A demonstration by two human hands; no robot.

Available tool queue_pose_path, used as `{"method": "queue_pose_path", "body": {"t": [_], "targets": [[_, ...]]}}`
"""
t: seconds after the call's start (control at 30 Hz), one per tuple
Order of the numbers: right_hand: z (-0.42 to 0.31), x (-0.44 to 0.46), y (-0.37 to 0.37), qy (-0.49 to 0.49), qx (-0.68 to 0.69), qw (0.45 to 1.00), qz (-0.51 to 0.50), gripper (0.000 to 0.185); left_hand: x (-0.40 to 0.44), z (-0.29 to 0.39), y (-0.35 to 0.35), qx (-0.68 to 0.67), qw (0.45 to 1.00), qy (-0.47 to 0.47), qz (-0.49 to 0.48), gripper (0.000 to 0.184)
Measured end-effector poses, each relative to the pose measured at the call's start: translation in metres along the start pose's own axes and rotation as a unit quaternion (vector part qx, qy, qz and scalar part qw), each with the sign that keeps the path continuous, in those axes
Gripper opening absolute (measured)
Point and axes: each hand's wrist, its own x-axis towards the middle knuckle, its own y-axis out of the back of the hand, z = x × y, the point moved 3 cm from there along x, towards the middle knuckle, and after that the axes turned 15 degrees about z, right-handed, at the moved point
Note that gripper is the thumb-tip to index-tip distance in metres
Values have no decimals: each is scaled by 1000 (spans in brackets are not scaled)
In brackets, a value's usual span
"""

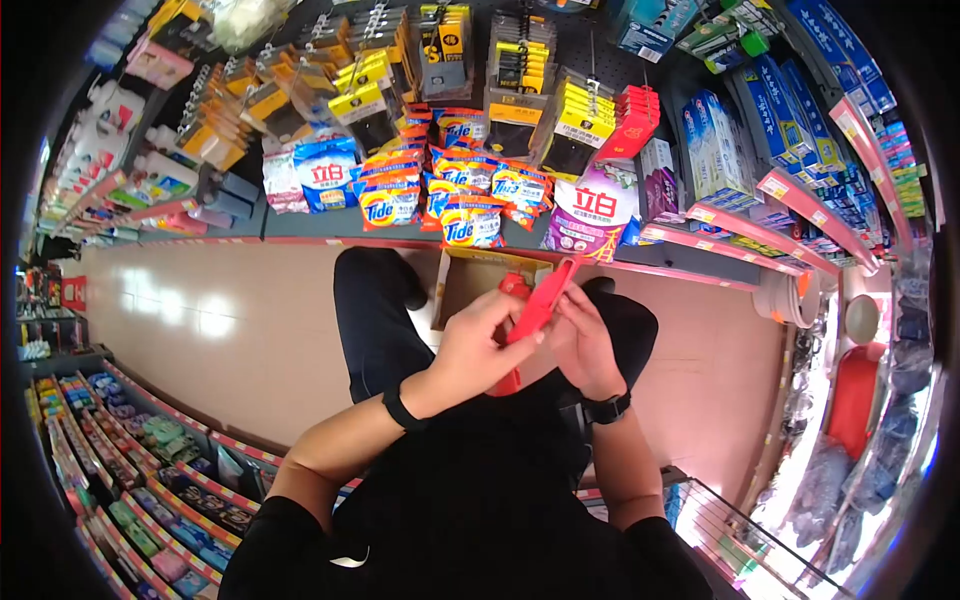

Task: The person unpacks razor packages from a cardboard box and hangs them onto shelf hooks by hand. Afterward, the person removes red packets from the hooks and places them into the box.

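Observation:
In front of my lap, my left hand (pixel 478 345) closes around a flat red object (pixel 542 302) held at a slant. Its upper end, which has a narrow slot or rim, points away to the right. My right hand (pixel 583 345) pinches its right edge near that end with thumb and fingers. More red shows behind my left fingers and below the hand; I cannot tell whether it is one piece or several. Beneath the hands, an open cardboard box (pixel 470 278) stands on the floor between my knees, partly hidden.
Close ahead, a shelf (pixel 390 242) holds Tide bags (pixel 472 222), a purple detergent bag (pixel 592 215) and a blue one (pixel 325 175). Packaged goods (pixel 520 110) hang on hooks above. Toothpaste boxes (pixel 715 150) fill the right shelves. A wire rack (pixel 745 530) stands behind me on the right.

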Motion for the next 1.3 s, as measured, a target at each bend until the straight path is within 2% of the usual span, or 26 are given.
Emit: {"method": "queue_pose_path", "body": {"t": [0.07, 0.1, 0.17, 0.27, 0.33, 0.57, 0.73, 0.9, 1.07, 1.2, 1.3], "targets": [[12, -8, -2, -52, 81, 991, -89, 39, -18, 5, -6, 33, 992, -114, 35, 28], [15, -16, -7, -86, 83, 991, -60, 38, -24, 11, -9, 56, 985, -154, 45, 28], [25, -22, -15, -101, 110, 986, -78, 37, -34, 20, -12, 100, 970, -211, 65, 26], [28, -29, -24, -140, 173, 968, -118, 34, -37, 27, -11, 103, 967, -218, 81, 25], [32, -27, -18, -108, 138, 983, -57, 45, -38, 24, -10, 103, 966, -219, 90, 25], [37, -23, -2, -76, 89, 993, -20, 43, -35, 21, -5, 85, 967, -232, 61, 27], [34, -29, -12, -112, 150, 982, -33, 48, -38, 25, -13, 85, 973, -208, 45, 33], [35, -28, -12, -111, 150, 981, -49, 48, -41, 29, -18, 117, 958, -256, 53, 34], [33, -31, -14, -116, 152, 981, -31, 46, -40, 30, -16, 120, 957, -260, 41, 35], [34, -30, -14, -117, 161, 978, -69, 45, -42, 27, -16, 143, 951, -274, 25, 40], [35, -29, -14, -113, 163, 977, -75, 47, -40, 29, -15, 114, 957, -262, 50, 34]]}}
